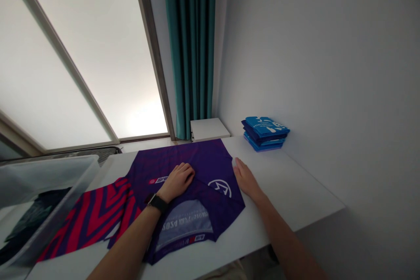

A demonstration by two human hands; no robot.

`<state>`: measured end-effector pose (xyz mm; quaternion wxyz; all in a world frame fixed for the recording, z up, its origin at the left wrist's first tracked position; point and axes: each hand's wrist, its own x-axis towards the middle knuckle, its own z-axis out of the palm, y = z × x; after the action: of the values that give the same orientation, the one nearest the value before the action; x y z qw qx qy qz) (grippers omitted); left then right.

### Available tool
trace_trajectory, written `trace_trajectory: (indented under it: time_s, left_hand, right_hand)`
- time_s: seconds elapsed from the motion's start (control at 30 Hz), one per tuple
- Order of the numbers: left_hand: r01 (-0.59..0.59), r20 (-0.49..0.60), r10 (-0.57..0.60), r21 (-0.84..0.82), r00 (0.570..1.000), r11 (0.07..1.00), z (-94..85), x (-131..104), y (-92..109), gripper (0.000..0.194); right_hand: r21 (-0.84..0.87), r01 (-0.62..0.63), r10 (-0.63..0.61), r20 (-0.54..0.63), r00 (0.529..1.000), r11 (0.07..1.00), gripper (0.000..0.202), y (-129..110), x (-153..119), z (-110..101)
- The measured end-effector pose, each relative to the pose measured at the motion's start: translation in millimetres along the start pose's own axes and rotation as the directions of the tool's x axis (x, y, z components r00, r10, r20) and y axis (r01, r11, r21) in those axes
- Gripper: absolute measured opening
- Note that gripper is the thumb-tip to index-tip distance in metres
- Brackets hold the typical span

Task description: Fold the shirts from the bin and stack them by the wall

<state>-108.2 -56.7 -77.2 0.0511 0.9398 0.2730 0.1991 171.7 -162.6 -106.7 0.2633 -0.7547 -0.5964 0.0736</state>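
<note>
Across the white surface [305,192] lies a purple shirt [210,157], its red-striped part stretching left beside a translucent bin [49,175] and its neck opening turned toward the person. On the shirt's middle rests the left hand [177,181], fingers loosely curled, while the right hand [246,180] sits at the shirt's right edge with fingers nearly straight; whether either grip pinches fabric, I cannot tell. Beyond the right hand, near the wall, stands a stack of folded blue garments [267,131].

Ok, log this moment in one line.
left hand: on purple shirt; right hand: at shirt's edge; folded stack: near wall; bin: left
</note>
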Motion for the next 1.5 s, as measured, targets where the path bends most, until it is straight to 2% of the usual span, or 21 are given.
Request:
trace_trajectory:
  time_s: [0.1, 0.23, 0.3, 0.37, 0.47, 0.6, 0.8, 0.93, 1.17, 1.37, 1.5]
  left_hand:
    - [-0.01, 0.001, 0.01, -0.008, 1.0, 1.0, -0.4, 0, 0, 0.021]
    - [-0.021, 0.002, 0.022, -0.023, 1.0, 0.999, -2.7, -1, 2, 0.021]
    - [-0.025, 0.014, 0.026, -0.024, 1.0, 0.999, -4.9, -2, 3, 0.021]
    - [-0.028, 0.028, 0.029, -0.022, 0.999, 0.999, -7.3, -3, 4, 0.02]
    - [-0.031, 0.042, 0.032, -0.023, 0.999, 0.999, -10.1, -5, 6, 0.019]
    - [-0.031, 0.043, 0.031, -0.004, 0.999, 1.0, -10.7, -7, 5, 0.016]
    - [0.041, 0.002, -0.041, -0.007, 0.999, 0.999, -10.2, -12, -6, 0.02]
    - [0.127, -0.033, -0.128, -0.028, 0.991, 0.992, -10.2, -16, -15, 0.021]
    - [0.14, -0.026, -0.14, -0.022, 0.99, 0.99, -5.5, -20, -18, 0.027]
    - [0.135, -0.005, -0.135, 0.045, 0.991, 0.99, 6.7, -23, -22, 0.043]
    - [0.142, 0.026, -0.144, 0.065, 0.989, 0.988, 9.2, -24, -23, 0.046]
  right_hand:
    - [0.076, -0.061, 0.067, -0.08, 0.995, 0.995, 0.058, 14, 4, -5]
    - [-0.039, 0.01, -0.014, -0.103, 0.995, 0.999, 0.055, 5, -1, -7]
    - [-0.149, 0.1, -0.11, -0.06, 0.992, 0.984, 0.054, -9, -8, -8]
    - [-0.242, 0.217, -0.216, 0.03, 0.976, 0.946, 0.055, -21, -15, -8]
    - [-0.302, 0.295, -0.255, 0.167, 0.952, 0.906, 0.058, -30, -23, -7]
    - [-0.314, 0.278, -0.206, 0.243, 0.948, 0.908, 0.065, -27, -25, -7]
    - [-0.299, 0.269, -0.194, 0.258, 0.946, 0.916, 0.067, -26, -24, -9]
    - [-0.228, 0.23, -0.178, 0.225, 0.958, 0.946, 0.065, -21, -21, -6]
    - [-0.041, 0.126, -0.124, 0.062, 0.99, 0.991, 0.059, -4, -10, 3]
    - [-0.015, 0.127, -0.126, 0.036, 0.991, 0.992, 0.059, 1, -7, 7]
    - [-0.081, 0.094, -0.088, 0.07, 0.994, 0.992, 0.059, -11, -7, 6]
